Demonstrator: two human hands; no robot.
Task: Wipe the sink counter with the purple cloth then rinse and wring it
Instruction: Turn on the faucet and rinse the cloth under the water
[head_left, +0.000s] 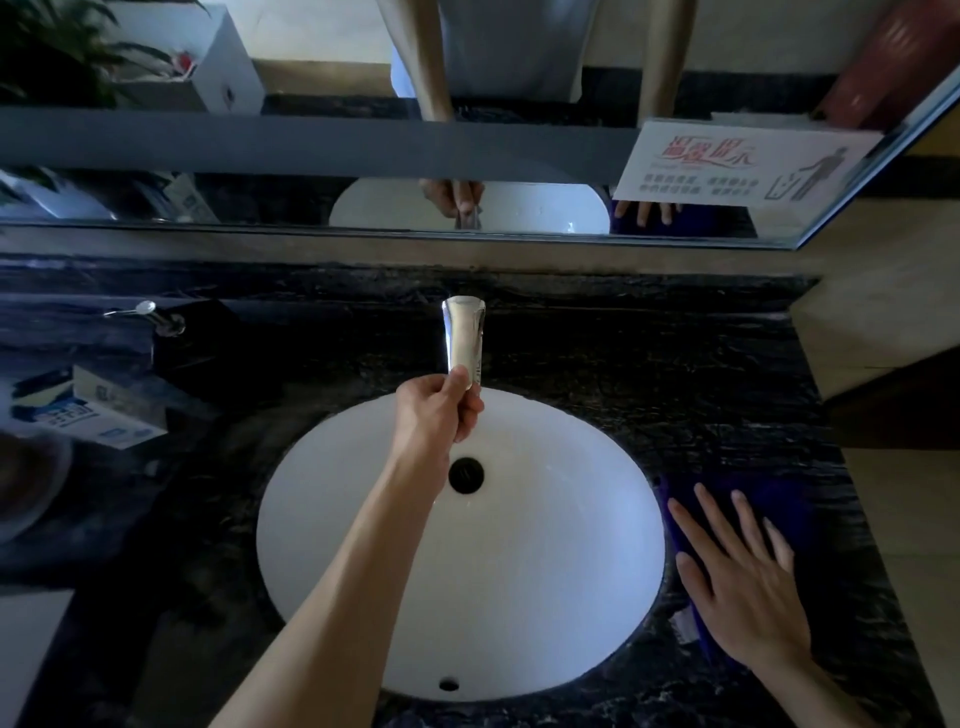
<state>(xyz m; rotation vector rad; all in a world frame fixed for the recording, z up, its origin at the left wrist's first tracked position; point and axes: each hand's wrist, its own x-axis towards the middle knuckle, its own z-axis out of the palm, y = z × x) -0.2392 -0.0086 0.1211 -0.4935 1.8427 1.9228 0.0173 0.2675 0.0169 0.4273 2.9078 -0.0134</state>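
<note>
One head-worn camera looks steeply down, close over the sink at centre frame, mirror across the top.

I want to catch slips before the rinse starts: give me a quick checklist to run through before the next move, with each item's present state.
1. Flat purple cloth lies on the black marble counter, right of the basin: ok.
2. Right hand rests flat on the cloth, fingers spread, not gripping: not ok for lifting yet.
3. Left hand is at the tip of the chrome faucet: ok.
4. Water running: cannot tell.
5. White oval sink basin holds nothing, drain uncovered: ok.
</note>
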